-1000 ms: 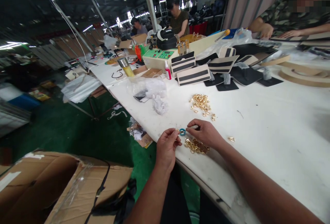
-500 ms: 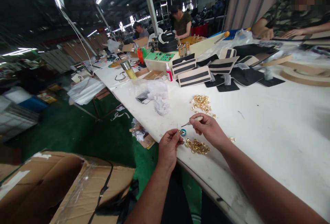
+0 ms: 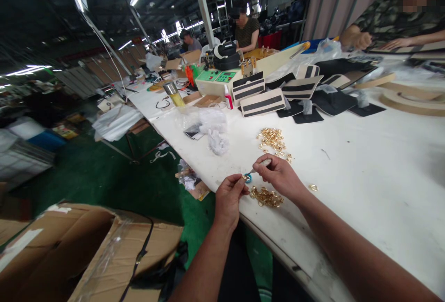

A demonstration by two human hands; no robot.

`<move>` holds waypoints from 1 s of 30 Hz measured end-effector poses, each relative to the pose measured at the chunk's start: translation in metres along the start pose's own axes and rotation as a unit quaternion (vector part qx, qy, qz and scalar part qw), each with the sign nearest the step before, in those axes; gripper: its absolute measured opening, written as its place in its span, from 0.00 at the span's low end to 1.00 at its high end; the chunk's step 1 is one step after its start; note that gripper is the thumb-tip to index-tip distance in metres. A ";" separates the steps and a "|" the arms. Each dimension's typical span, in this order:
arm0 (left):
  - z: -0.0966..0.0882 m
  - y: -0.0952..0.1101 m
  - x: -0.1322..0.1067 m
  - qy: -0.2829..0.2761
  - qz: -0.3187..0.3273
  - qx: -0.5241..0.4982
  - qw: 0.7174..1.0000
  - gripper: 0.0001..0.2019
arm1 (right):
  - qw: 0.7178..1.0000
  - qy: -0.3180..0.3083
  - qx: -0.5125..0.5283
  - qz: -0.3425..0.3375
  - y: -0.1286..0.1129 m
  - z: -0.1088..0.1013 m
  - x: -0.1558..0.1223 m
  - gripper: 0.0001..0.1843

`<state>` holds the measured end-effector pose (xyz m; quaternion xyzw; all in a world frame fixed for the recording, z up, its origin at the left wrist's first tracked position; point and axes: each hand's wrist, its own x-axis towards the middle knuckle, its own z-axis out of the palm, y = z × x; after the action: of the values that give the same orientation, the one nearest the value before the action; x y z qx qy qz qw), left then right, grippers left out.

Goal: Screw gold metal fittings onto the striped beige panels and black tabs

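My left hand [image 3: 227, 198] pinches a small gold metal piece [image 3: 245, 178] at the near edge of the white table [image 3: 365, 172], beside a small teal ring [image 3: 248, 177]. My right hand [image 3: 280, 174] is closed on a thin pale tool [image 3: 262, 165] whose tip points at that piece. Just below my hands lies a small heap of gold metal pieces [image 3: 266, 197]. A larger heap of the same gold pieces [image 3: 271, 139] lies farther up the table. One stray gold piece [image 3: 313, 187] rests right of my right wrist.
Striped cream-and-black panels [image 3: 262, 103] and black cut pieces [image 3: 330, 100] lie behind, with a green-topped machine [image 3: 217, 79], crumpled plastic bags [image 3: 212, 128] and a glue bottle [image 3: 227, 97]. An open cardboard box [image 3: 86, 251] sits low left. Other people work at the back and right.
My right hand lifted the tool off the gold piece, then brought its tip back down toward it. My left hand stayed put, pinching the piece.
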<state>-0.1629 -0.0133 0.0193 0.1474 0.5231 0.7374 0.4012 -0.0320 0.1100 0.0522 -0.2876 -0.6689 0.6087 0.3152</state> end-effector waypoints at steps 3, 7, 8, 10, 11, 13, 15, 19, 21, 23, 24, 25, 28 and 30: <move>0.000 0.000 0.000 -0.001 0.003 0.009 1.000 0.20 | 1.000 -0.004 -0.003 -0.002 0.003 0.000 0.000 0.18; -0.001 -0.003 0.001 0.008 0.016 0.033 0.999 0.19 | 0.999 -0.010 -0.039 -0.020 0.005 0.000 -0.001 0.16; -0.001 -0.005 0.000 0.012 0.023 0.047 0.999 0.18 | 0.998 -0.011 -0.054 -0.021 0.005 -0.001 -0.001 0.16; -0.001 -0.007 0.000 0.021 0.040 0.087 0.995 0.16 | 0.996 -0.003 -0.087 -0.012 0.003 -0.001 0.000 0.17; 0.000 -0.009 -0.001 0.024 0.048 0.109 0.993 0.15 | 0.995 0.008 -0.104 -0.003 0.002 -0.002 0.001 0.18; 0.001 -0.012 -0.003 0.023 0.063 0.154 0.986 0.13 | 0.991 0.030 -0.132 0.018 0.001 -0.003 0.002 0.21; 0.002 -0.015 -0.004 0.013 0.077 0.195 0.978 0.12 | 0.989 0.038 -0.139 0.036 0.001 -0.004 0.004 0.24; 0.002 -0.018 -0.005 -0.008 0.097 0.257 0.962 0.10 | 0.998 0.048 -0.008 0.050 0.001 -0.012 0.007 0.27; 0.003 -0.017 -0.006 -0.014 0.101 0.289 0.952 0.10 | 0.993 0.089 0.067 0.045 -0.001 -0.019 0.010 0.28; 0.004 -0.015 -0.009 -0.027 0.114 0.336 0.935 0.10 | 0.982 0.137 0.122 0.039 -0.002 -0.028 0.013 0.27; 0.005 -0.014 -0.010 -0.039 0.127 0.363 0.922 0.09 | 0.976 0.158 0.147 0.037 -0.003 -0.034 0.015 0.27; 0.008 -0.012 -0.012 -0.056 0.147 0.390 0.907 0.07 | 0.969 0.174 0.170 0.035 -0.004 -0.040 0.016 0.26; 0.018 -0.007 -0.016 -0.132 0.224 0.475 0.841 0.04 | 0.952 0.209 0.223 0.023 -0.004 -0.057 0.020 0.26; 0.029 -0.002 -0.019 -0.186 0.274 0.529 0.781 0.04 | 0.943 0.225 0.243 0.021 -0.003 -0.067 0.022 0.25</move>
<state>-0.1317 -0.0082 0.0326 0.6079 0.6836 0.3819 0.1312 0.0053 0.1693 0.0609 -0.3461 -0.4063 0.6785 0.5048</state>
